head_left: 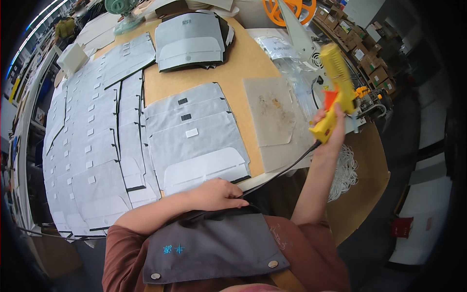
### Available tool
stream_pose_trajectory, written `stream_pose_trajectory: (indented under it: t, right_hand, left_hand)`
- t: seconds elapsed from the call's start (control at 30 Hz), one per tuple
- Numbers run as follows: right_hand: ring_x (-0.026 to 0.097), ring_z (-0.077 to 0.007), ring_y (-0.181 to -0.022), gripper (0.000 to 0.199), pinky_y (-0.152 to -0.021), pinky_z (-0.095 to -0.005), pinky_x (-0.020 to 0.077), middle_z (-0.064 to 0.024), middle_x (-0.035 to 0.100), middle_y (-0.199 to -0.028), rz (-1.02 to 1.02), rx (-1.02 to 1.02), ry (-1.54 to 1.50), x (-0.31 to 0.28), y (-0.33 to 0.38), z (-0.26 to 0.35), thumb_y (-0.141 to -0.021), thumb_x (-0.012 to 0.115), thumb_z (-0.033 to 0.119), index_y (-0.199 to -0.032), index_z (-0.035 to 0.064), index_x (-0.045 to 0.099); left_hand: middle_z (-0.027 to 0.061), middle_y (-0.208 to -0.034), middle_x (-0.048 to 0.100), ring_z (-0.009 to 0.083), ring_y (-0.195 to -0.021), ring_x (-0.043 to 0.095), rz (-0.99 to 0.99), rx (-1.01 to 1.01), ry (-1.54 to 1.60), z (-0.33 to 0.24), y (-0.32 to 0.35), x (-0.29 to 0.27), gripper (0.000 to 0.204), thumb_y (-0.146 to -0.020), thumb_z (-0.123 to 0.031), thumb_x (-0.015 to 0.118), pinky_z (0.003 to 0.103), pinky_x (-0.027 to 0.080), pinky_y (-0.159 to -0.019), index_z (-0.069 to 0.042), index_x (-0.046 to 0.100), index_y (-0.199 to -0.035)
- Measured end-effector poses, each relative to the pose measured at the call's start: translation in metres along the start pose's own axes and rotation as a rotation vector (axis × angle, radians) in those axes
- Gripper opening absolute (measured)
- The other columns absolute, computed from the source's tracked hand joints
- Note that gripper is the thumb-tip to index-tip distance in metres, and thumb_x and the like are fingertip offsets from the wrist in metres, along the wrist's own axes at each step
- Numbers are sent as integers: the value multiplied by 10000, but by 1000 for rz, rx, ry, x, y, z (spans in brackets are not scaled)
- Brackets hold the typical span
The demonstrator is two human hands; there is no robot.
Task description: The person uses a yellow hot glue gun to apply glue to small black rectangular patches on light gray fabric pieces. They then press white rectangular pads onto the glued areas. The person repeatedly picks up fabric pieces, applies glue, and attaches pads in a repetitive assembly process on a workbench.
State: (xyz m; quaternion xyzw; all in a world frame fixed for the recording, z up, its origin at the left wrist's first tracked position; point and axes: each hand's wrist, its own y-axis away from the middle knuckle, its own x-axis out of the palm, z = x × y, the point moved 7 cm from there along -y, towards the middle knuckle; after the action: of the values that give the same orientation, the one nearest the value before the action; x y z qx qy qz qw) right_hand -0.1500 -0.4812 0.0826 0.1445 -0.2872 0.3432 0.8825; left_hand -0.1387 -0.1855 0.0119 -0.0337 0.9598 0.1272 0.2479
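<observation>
My right hand (332, 127) is raised over the right side of the table, wrapped round the handle of a yellow hot glue gun (344, 100) with an orange trigger. The gun's ribbed end points up and away, slightly blurred. A black cord (278, 176) runs from its handle down to my left hand (220, 194), which is closed on it near the table's front edge. Just beyond that hand lies a short overlapping row of light grey fabric panels (194, 134); two dark patches and one white patch (192, 133) show on them.
Overlapping grey panels with small white patches (90, 149) cover the table's left. A panel stack (189, 46) and green fan (120, 12) stand farther back. A stained sheet (272, 114) lies right of centre. White cord loops (344, 173) hang beside a cardboard box (372, 180).
</observation>
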Motion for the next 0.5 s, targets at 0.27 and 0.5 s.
stream_pose_trajectory:
  t: [0.27,0.5]
  right_hand:
    - [549,-112,-715,519,-637,-239,504,-181,469,-1374,686,-188,-350,75,-15,99,-975,542,260,-1408,1,421]
    - [535,-105,-686,613,-642,-237,482,-223,367,-1507,913,-164,-203,127,-11,71,-959,532,227,-1484,-7,319]
  left_hand:
    - [20,-643,585,94,-568,498,82,-192,336,-3,126,-73,241,-917,-217,720,282,397,-526,-9,697,-797]
    - [61,-723,657,142,-628,608,-26,-123,363,-9,179,-126,152,-938,-168,680,290,449,-567,-24,713,-904]
